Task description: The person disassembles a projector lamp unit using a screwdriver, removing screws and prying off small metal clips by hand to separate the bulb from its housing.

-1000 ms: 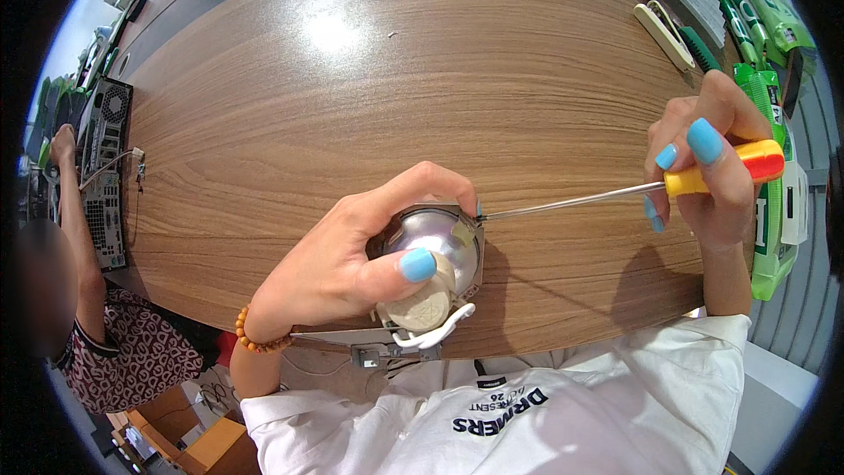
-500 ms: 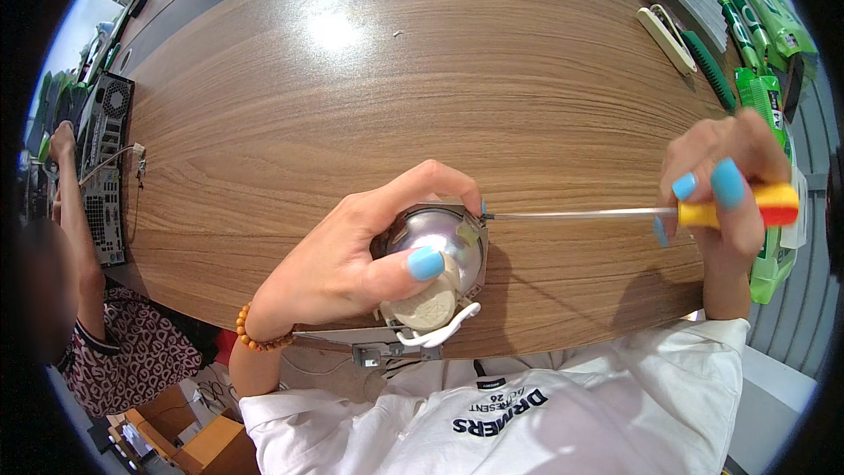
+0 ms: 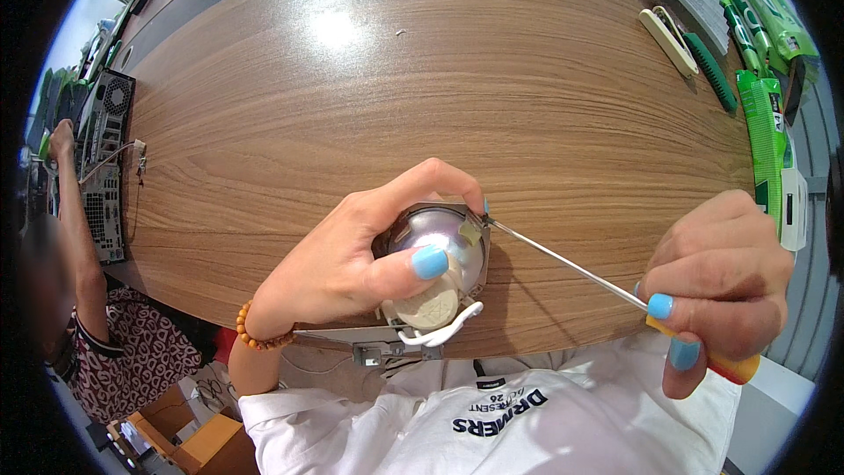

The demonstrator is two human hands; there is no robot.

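My left hand (image 3: 352, 251) is closed around a projector lamp (image 3: 450, 230) near the table's front edge. The lamp has a shiny domed reflector, a pale ceramic base, a white wire and a metal frame. My thumb lies across the dome while the index finger reaches the frame's far right corner. In my right hand (image 3: 728, 277), a screwdriver (image 3: 576, 266) with a yellow and red handle is gripped. Its long metal shaft slants from the hand up to that corner, where the tip meets the frame beside my left fingertip. Any screw there is too small to make out.
A computer case (image 3: 110, 167) stands at the left edge, with another person's arm (image 3: 77, 211) beside it. At the far right lie a cream stapler-like tool (image 3: 666, 42), a green-handled tool (image 3: 710, 72) and green packages (image 3: 767, 136). A cardboard box (image 3: 215, 444) is below left.
My right hand has come down toward me and turned over, so the screwdriver now slants instead of lying level. Its tip stays at the lamp frame's corner; my left hand has hardly moved.
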